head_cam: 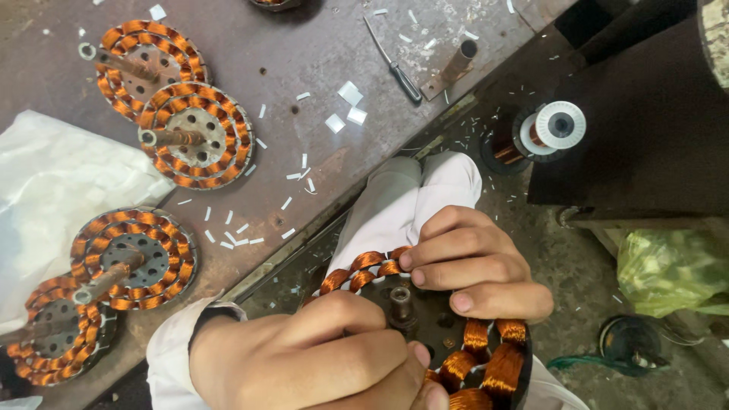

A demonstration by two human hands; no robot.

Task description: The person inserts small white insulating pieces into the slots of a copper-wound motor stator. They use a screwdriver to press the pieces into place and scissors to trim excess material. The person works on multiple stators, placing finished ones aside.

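The stator (425, 326) rests on the person's lap, below the table (319, 68) edge. It is a dark round core ringed with glossy orange copper coils, a short shaft stub at the centre. The coils along the top left and bottom right show; the rest is covered by the hands. Left hand (311, 357): fingers curled down over the near left rim, gripping it. Right hand (471, 266): fingers bent, tips pressed on the coils at the upper rim, thumb lying across the core face. Four wound stators (196, 137) lie on the table among white paper slips, a screwdriver (395, 64) further back. A wire spool (543, 129) stands on the floor to the right.
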